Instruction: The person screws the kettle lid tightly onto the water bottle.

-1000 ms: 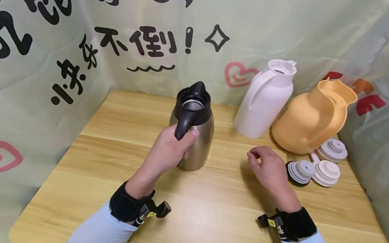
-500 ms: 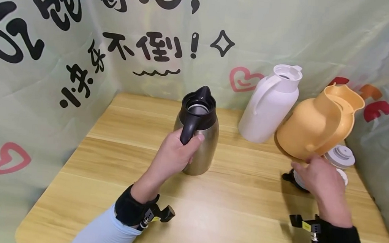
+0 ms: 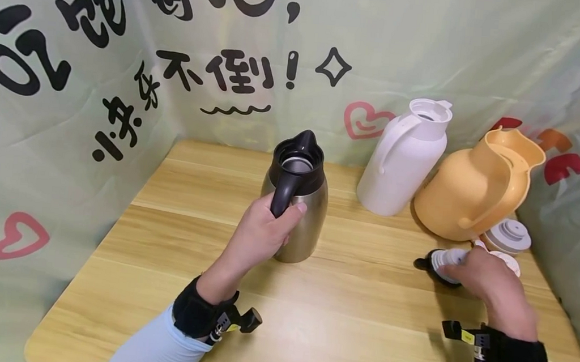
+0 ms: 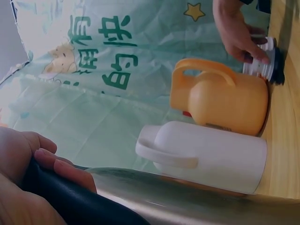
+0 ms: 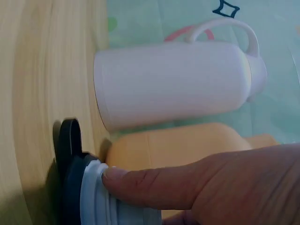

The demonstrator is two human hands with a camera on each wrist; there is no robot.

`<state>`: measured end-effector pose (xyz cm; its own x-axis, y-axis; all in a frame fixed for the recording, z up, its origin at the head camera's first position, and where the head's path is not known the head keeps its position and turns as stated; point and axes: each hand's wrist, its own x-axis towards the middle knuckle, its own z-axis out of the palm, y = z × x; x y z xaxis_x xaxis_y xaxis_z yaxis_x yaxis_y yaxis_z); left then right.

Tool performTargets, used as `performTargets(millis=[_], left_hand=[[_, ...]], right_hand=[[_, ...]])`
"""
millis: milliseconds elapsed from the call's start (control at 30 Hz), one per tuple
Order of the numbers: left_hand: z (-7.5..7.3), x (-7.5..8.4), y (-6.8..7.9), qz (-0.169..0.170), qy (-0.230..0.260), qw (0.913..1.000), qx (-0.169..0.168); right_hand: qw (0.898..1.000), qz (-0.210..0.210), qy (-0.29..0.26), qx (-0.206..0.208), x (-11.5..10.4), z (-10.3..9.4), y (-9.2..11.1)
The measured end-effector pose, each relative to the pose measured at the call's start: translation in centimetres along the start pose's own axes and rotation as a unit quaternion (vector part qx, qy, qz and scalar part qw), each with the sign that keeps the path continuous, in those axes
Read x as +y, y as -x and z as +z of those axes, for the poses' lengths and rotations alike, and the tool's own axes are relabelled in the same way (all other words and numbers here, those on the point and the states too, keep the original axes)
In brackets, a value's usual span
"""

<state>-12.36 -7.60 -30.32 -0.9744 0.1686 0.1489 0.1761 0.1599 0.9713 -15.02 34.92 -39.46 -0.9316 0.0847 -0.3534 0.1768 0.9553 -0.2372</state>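
My left hand (image 3: pixel 257 232) grips the black handle (image 3: pixel 285 192) of a stainless steel thermos jug (image 3: pixel 308 225). The jug stands upright with its mouth uncovered. At the right, my right hand (image 3: pixel 491 283) holds a black-rimmed jug stopper (image 3: pixel 448 258), its pale ridged side facing up. In the right wrist view the thumb presses on the ridged side of the stopper (image 5: pixel 96 199), and a black tab sticks out from its rim. Fingers behind the stopper are mostly hidden there. The left wrist view shows the hand over the stopper (image 4: pixel 263 69) from across the table.
A white thermos jug (image 3: pixel 406 162) and an orange thermos jug (image 3: pixel 465 186) stand uncovered at the back right. Beside my right hand lie a grey-and-orange stopper (image 3: pixel 510 235) and a white stopper (image 3: pixel 511 263), partly hidden. A printed cloth (image 3: pixel 231 17) surrounds the wooden table (image 3: pixel 350 322).
My right hand has moved right to the black-rimmed stopper and taken hold of it. My left hand keeps its grip on the steel jug. The head view has shifted slightly.
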Motion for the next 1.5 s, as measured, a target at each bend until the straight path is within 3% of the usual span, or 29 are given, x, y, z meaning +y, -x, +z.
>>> performTargets(millis=[133, 333, 567, 733, 933, 1167, 1500], left_hand=[[0.0, -0.3, -0.1, -0.001, 0.003, 1.0000, -0.003], [0.5, -2.7, -0.8, -0.001, 0.014, 0.9999, 0.000], [0.6, -3.2, -0.9, 0.000, 0.025, 0.9996, -0.010], [0.5, -2.2, -0.6, -0.017, 0.017, 0.9995, -0.021], [0.4, -1.3, -0.1, -0.012, 0.019, 0.9986, -0.048], [0.1, -2.3, -0.3, -0.007, 0.025, 0.9967, -0.076], [-0.1, -3.2, -0.7, -0.011, 0.046, 0.9937, -0.102]], right_hand=[[0.998, -0.041, -0.011, 0.035, -1.6, 0.9, -0.5], [0.993, -0.079, -0.024, 0.080, -5.2, 2.7, -1.3], [0.975, -0.157, -0.086, 0.132, -8.5, 5.1, -3.4], [0.966, -0.187, -0.126, 0.130, -9.4, 6.3, -4.5], [0.960, -0.202, -0.162, 0.107, -10.0, 7.2, -5.4], [0.963, -0.209, -0.131, 0.106, -10.2, 7.6, -5.6], [0.960, -0.226, -0.125, 0.105, -10.0, 8.1, -5.8]])
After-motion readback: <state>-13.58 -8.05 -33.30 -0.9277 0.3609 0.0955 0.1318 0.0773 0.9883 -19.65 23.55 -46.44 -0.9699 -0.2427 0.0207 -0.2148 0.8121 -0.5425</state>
